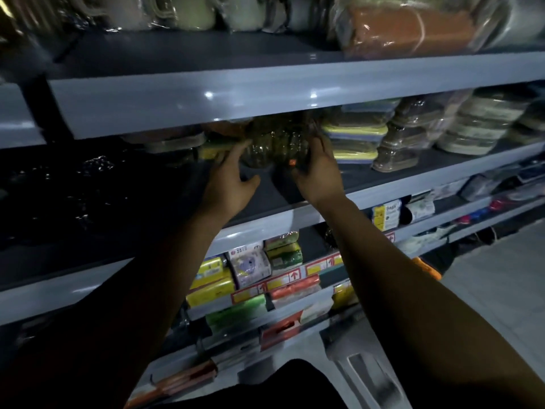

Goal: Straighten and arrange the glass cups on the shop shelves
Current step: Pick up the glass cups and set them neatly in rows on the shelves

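Clear-wrapped pack of ribbed glass cups (275,143) sits on the dark grey metal shelf (383,182): left hand (231,175) presses flat, straight fingers on its left side, right hand (317,169) cups its right side with thumb curled beneath, probably bracing both flanks to square it beside the stacked lidded plastic containers (354,140).

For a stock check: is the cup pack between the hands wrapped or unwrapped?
Wrapped: shiny, crinkled clear plastic covers the cup pack.

Dim and murky; two small glare spots on the grey shelf edge (177,104); deep shadow at left; blurred, bowed margins.
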{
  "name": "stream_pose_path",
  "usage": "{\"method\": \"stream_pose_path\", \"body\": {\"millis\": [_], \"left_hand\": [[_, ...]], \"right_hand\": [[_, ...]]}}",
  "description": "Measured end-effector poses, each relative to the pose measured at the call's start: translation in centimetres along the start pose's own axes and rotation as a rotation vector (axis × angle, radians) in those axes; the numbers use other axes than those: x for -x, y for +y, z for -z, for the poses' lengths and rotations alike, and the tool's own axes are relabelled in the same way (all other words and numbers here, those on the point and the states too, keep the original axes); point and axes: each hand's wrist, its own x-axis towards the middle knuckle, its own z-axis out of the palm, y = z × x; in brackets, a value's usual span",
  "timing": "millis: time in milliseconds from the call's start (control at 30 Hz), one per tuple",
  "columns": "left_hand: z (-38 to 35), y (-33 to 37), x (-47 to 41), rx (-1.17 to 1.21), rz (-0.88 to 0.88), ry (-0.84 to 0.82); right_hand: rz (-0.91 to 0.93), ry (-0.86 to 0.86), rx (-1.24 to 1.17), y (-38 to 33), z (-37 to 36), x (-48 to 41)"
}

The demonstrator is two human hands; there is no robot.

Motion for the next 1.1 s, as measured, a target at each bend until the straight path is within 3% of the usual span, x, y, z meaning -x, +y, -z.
{"method": "stream_pose_path", "body": {"millis": [133, 267, 367, 533, 633, 800, 933, 1100], "left_hand": [[-1.7, 1.0, -3.6, -0.151, -0.065, 0.031], [-2.7, 0.4, -6.4, -0.266, 0.041, -0.070], [-2.8, 0.5, -6.3, -0.266, 0.070, -0.055], [-1.7, 0.3, -3.9, -0.205, -0.020, 0.107], [-0.6, 0.1, -2.2, -0.119, -0.029, 0.093], [1.9, 1.4, 1.0, -0.120, -0.040, 0.061], [3.4, 1.2, 2.9, -0.129, 0.036, 0.055], [3.9, 0.7, 2.3, 0.215, 0.193, -0.002]], "right_hand": [[0.101, -0.035, 0.120, 1.4, -0.6, -2.1], [0.092, -0.099, 0.238, 1.3, -0.9, -3.8], [0.073, -0.101, 0.197, 0.8, -1.3, -4.0], [0.127, -0.049, 0.157, 0.4, -0.6, -2.4], [0.155, 0.006, 0.171, -0.3, -0.1, -0.9], [0.184, 0.033, -0.013, -2.0, 0.5, 2.0], [0.008, 0.011, -0.257, -2.9, 0.6, 2.6], [-0.234, -0.271, -0.420, -3.4, 0.5, 1.9]]}}
